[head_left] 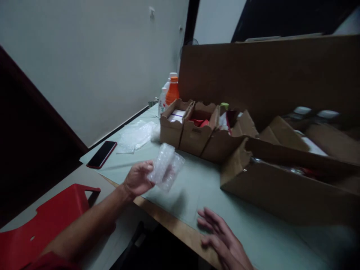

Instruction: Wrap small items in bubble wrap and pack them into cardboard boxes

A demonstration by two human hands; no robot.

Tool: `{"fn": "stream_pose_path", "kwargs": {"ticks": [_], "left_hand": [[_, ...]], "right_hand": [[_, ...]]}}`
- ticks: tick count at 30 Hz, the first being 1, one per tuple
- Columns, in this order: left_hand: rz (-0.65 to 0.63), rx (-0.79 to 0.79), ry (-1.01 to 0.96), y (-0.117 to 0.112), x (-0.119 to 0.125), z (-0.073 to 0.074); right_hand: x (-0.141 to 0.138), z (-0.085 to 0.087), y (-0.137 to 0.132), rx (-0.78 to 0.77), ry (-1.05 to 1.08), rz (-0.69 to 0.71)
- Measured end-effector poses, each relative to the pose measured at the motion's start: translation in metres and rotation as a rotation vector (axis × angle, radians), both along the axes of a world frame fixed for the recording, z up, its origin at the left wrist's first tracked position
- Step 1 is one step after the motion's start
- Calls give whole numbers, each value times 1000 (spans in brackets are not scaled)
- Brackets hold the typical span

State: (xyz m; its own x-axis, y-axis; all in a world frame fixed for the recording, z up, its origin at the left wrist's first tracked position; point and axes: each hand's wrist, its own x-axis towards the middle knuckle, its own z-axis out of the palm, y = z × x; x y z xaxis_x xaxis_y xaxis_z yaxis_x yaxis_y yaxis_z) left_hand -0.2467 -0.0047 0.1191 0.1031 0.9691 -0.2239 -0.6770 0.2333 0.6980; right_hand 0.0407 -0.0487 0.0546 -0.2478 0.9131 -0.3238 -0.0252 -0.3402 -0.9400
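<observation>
My left hand is raised above the table's near edge, its fingers closed on a small bundle of clear bubble wrap. What the wrap encloses, if anything, cannot be made out. My right hand hovers low over the pale green table mat with fingers stretched out and apart, holding nothing. The two hands are apart, with the bundle to the upper left of my right hand.
A row of three small open cardboard boxes stands behind the bundle. A larger open carton lies to the right, a tall cardboard sheet behind. Loose bubble wrap, a dark phone and bottles sit far left. A red chair is below left.
</observation>
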Motion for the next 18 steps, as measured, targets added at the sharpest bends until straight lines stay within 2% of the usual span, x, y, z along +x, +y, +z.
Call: {"fn": "stream_pose_path", "kwargs": {"ticks": [2,4,6,8,10,13,15,16,18], "left_hand": [[-130,-36,-113,-16,38,-18],[-199,-60,-167,-27,66,-37],[-222,-66,-141,-32,78,-52],[-183,-27,-41,-33,78,-59],[-99,89,131,-30,74,-52],[-31,346,449,-22,79,-21],[-112,488,614,-16,93,-2],[-190,540,680,-12,101,4],[-369,613,821,-3,111,7]], "right_hand": [[-16,14,4,21,142,52],[-22,22,6,25,250,13],[-15,27,8,31,251,-93],[0,32,9,81,137,-183],[16,39,9,185,-22,-174],[25,54,11,341,-168,36],[23,63,12,418,-212,166],[23,66,12,454,-236,185],[29,69,13,507,-287,121]]}}
